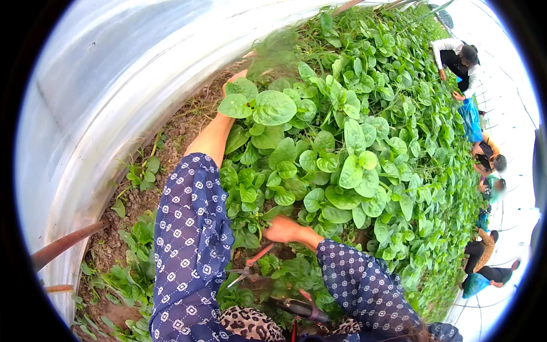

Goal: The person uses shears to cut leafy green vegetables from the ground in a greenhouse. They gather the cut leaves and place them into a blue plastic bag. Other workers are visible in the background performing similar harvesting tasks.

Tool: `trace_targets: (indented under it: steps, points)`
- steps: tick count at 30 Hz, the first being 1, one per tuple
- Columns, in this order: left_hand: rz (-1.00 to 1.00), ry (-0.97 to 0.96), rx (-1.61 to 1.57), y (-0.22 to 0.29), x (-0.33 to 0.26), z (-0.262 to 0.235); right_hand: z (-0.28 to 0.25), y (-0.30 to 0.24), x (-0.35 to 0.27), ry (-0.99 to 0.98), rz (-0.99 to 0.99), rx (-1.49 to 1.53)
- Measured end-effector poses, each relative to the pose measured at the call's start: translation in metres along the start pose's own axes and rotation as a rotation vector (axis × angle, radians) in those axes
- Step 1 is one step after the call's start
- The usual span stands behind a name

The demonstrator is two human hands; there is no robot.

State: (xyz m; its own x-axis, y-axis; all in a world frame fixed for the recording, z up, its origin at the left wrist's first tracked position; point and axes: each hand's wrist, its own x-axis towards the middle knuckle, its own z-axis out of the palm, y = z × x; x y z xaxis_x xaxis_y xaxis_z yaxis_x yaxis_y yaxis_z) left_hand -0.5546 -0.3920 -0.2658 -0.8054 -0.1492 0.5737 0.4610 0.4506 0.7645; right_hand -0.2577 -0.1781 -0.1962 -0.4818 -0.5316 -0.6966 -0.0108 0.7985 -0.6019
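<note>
My left arm (208,137) reaches forward along the bed's left edge. Broad green leaves (274,108) cover most of my left hand (238,78), so its fingers do not show. Closer to me, my right hand (285,229) is closed low among the stems of the leafy plants (347,171). Just under it hangs a pair of pruning shears (250,264) with a red handle, its blades apart and pointing back toward me. That handle runs up to the right hand's underside. Whether the fingers also grip a stem is hidden.
Clear plastic sheeting (114,102) curves along the left side, above bare soil (176,122). A brown pole (68,245) slants in at lower left. Several people work along the far right side, one in white sleeves (456,62) beside a blue bag (470,119).
</note>
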Motion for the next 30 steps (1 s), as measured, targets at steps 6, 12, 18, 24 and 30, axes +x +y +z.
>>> trace_targets:
  steps: [6, 12, 18, 24, 30]
  points:
    - [-0.760, 0.185, -0.725, 0.067, 0.023, -0.051, 0.013, 0.019, 0.011, 0.012, 0.009, -0.011]
    - [-0.688, 0.372, -1.016, 0.192, 0.121, -0.016, 0.019, 0.024, 0.014, 0.012, 0.047, -0.045]
    - [-0.390, -0.151, 0.198, 0.120, 0.117, -0.040, 0.011, 0.010, 0.003, 0.078, -0.051, 0.081]
    - [-0.509, -0.431, 0.280, 0.024, 0.082, 0.008, -0.004, -0.001, -0.002, -0.082, 0.106, 0.006]
    - [-0.568, -0.562, 0.354, 0.019, 0.078, 0.042, -0.018, -0.013, -0.010, -0.116, 0.111, 0.050]
